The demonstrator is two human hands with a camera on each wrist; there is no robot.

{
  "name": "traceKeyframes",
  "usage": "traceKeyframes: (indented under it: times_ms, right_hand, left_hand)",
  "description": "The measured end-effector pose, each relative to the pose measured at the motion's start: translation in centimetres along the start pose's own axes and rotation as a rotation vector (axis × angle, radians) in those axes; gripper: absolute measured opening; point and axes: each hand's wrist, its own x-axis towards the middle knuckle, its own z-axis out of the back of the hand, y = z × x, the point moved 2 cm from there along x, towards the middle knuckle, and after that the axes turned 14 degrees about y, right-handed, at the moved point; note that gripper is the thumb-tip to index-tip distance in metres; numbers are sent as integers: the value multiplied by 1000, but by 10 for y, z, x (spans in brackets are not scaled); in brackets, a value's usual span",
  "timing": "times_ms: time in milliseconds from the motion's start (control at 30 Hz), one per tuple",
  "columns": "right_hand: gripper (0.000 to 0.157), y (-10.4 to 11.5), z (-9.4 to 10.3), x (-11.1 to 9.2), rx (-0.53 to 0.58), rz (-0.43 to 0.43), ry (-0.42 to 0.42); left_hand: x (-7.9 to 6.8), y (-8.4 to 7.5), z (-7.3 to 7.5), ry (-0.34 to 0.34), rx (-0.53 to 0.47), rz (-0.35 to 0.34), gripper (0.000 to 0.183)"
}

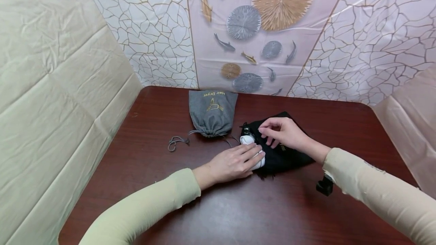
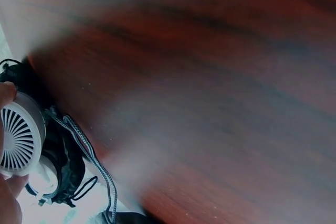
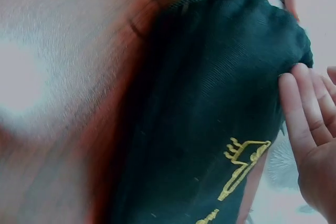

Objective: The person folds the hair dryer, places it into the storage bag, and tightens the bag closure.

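Note:
A white hair dryer sticks partly out of the mouth of a black drawstring bag. My left hand holds its round, slotted vent end, fingers on either side in the left wrist view. Below that end, a second white round part shows at the bag's mouth. Over the bag hovers my right hand, its fingers loosely bent. In the right wrist view its fingertips lie against or just beside the bag's edge; contact is hard to tell. A yellow dryer drawing marks the black cloth.
Behind and left of the black bag lies a grey drawstring bag lettered "Hair Dryer", its cord trailing left over the brown table. Patterned cloth hangs along the table's far edge. A small black device hangs under the right sleeve.

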Motion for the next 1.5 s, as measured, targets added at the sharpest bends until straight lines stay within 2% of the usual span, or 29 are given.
traceKeyframes:
  times_ms: [133,267,367,467,567,767,1067,1133,1333,1500]
  right_hand:
    - [16,6,4,3,-156,-2,53]
    - [15,13,6,10,-277,-11,146]
    - [10,16,5,14,-345,24,200]
    - [5,18,4,15,-396,80,207]
    - [3,17,4,14,-382,90,170]
    - [6,12,5,10,-275,60,44]
    - [7,9,7,6,-170,52,-71]
    - [7,7,6,6,-165,54,-82]
    - [6,5,5,6,-154,60,-71]
    - [6,2,6,5,-160,49,-80]
  left_hand:
    - [-1,1,0,1,-5,-5,65]
    - [-1,0,-1,-14,33,-11,61]
    - [-1,0,-1,-13,48,-10,60]
    - [-1,0,-1,-4,30,-6,62]
    - [-1,-1,-2,-5,4,-2,65]
    - [3,-1,-4,-39,-54,20,66]
    - [10,-1,-5,-89,-206,58,73]
    - [12,-2,-5,-94,-186,48,74]
    - [16,-8,-7,-87,-26,-12,74]
    - [15,-3,-9,-79,-87,10,76]
